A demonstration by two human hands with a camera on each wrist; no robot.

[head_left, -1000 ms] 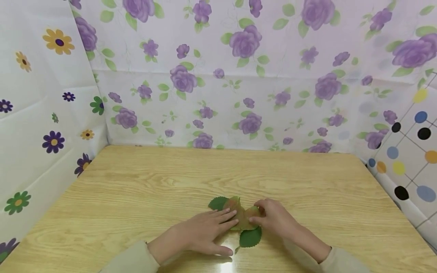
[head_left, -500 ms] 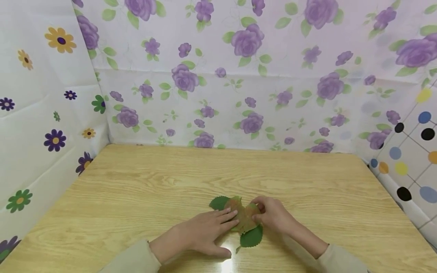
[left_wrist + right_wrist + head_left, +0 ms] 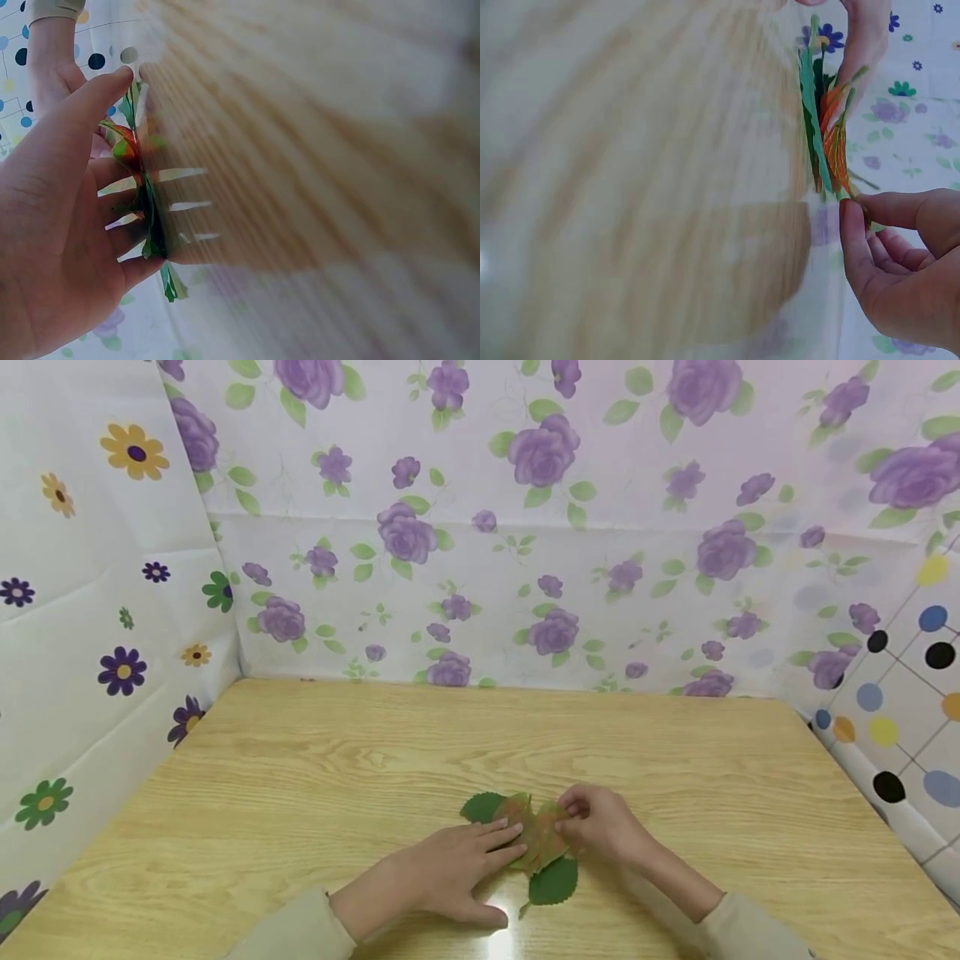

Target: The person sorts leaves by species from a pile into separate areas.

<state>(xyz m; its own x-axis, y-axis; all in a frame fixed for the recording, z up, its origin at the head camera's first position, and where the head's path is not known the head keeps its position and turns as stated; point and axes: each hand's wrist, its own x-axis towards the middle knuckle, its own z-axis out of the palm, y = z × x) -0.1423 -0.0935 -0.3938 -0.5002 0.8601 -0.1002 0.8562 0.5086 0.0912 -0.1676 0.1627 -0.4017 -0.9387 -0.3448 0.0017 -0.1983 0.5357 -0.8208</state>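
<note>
Flat on the leaves rests my left hand (image 3: 453, 872), fingers spread, with fingertips over a reddish-green leaf (image 3: 517, 807). Beside it lies a second reddish-green leaf (image 3: 550, 835), whose right edge my right hand (image 3: 609, 828) pinches between thumb and index finger. In the right wrist view that orange-red leaf (image 3: 838, 154) stands tilted up from the table, its tip at the fingertips of my right hand (image 3: 911, 262). A dark green leaf (image 3: 481, 807) pokes out at the upper left, and another green leaf (image 3: 553, 882) with a short stem lies below. My left fingers hide part of the overlap.
The leaves lie on a light wood-grain table (image 3: 360, 735). A purple-flowered cloth (image 3: 480, 552) hangs behind it. A cloth with coloured daisies (image 3: 112, 710) covers the left side, and a dotted cloth (image 3: 900, 727) covers the right.
My right hand has shifted slightly upward, and the right-hand reddish-green leaf has changed its angle with it. My left hand has stayed in place on the leaves.
</note>
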